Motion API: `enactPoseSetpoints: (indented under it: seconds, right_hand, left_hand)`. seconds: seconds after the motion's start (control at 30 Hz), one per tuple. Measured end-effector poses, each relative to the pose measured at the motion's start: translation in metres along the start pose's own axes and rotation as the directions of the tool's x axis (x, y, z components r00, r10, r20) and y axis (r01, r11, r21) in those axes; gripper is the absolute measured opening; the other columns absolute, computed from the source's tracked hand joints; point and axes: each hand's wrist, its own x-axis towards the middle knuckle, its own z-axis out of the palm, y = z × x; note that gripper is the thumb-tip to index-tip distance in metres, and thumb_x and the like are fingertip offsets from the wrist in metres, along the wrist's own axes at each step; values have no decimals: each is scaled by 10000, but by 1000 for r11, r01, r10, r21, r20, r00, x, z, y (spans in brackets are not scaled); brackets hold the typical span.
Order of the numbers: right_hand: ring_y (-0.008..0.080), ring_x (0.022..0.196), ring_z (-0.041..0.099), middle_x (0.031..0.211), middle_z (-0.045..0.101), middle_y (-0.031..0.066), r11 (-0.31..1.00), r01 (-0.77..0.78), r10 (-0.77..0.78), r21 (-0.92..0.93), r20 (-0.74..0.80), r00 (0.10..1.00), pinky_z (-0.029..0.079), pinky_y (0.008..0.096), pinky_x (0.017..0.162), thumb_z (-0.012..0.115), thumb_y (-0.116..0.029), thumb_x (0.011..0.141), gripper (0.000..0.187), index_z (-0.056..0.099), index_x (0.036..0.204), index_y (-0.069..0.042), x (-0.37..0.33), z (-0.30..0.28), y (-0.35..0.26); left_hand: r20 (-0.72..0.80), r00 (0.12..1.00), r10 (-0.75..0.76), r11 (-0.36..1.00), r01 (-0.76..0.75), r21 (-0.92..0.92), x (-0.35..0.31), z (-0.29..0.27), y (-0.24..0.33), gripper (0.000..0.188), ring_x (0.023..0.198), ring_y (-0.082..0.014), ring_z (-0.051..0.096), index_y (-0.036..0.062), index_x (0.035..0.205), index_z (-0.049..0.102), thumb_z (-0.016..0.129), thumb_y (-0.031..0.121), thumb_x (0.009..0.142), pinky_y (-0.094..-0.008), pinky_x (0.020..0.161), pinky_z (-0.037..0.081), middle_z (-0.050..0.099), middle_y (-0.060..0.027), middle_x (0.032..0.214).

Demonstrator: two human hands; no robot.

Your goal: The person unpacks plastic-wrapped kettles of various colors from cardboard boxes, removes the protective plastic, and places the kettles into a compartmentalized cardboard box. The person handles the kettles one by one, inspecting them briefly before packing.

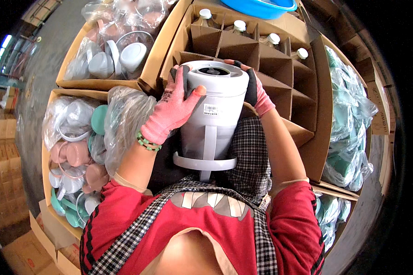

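Note:
Between my two hands is a light grey vacuum jug (pixel 213 114) with a long handle down its side and a flat ring round its lower end. Its upper end has a dark round recess in the middle, and a small white barcode label sits on its side. My left hand (pixel 174 101), in a pink and dark grip glove, presses on the jug's left side near the top, thumb on the front. My right hand (pixel 256 89), gloved likewise, wraps round the jug's upper right side; the jug partly hides its fingers.
Ahead, a divided cardboard box (pixel 270 68) holds several clear bottles (pixel 239 26) with white caps. A blue basin (pixel 261 8) stands beyond. Open boxes at left hold grey, pink and green plastic parts (pixel 78 153) and plastic bags; at right, a box holds bagged green parts (pixel 346 119).

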Motion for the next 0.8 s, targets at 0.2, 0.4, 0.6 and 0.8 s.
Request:
enactPoseSetpoints:
  seconds: [0.2,0.4,0.6,0.8]
  right_hand:
    - [227,983,464,1052,475,162,400,-5,-435,-917,-194,880,352,331,871,336,-517,827,602,416,1113,7,-37,45,-22]
    - [186,919,486,1036,501,119,996,-34,0,-88,-360,933,397,290,798,375,-499,824,535,512,1000,-12,7,23,-4]
    - [199,985,458,1028,500,136,960,259,-281,-110,-445,851,354,318,856,487,-430,789,486,483,1029,-7,-10,7,-29]
    - [165,996,455,1084,497,99,572,348,-600,-742,-89,795,327,270,873,395,-439,834,518,437,1137,-21,-15,57,19]
  left_hand:
    - [350,882,-316,417,461,-783,41,-11,-60,421,990,-187,452,18,1099,446,386,364,866,-294,879,336,500,-99,1064]
    - [71,874,-480,742,448,-500,40,8,-10,439,830,-201,490,4,985,545,409,395,840,-307,817,348,565,-123,859]
    - [-274,911,-309,950,284,-127,43,4,-22,378,933,-227,514,15,982,556,426,343,846,-309,805,391,567,-148,951]
    - [394,782,-483,468,610,-639,51,-16,-55,347,766,-121,539,-52,938,562,486,259,807,-252,751,398,597,-54,813]
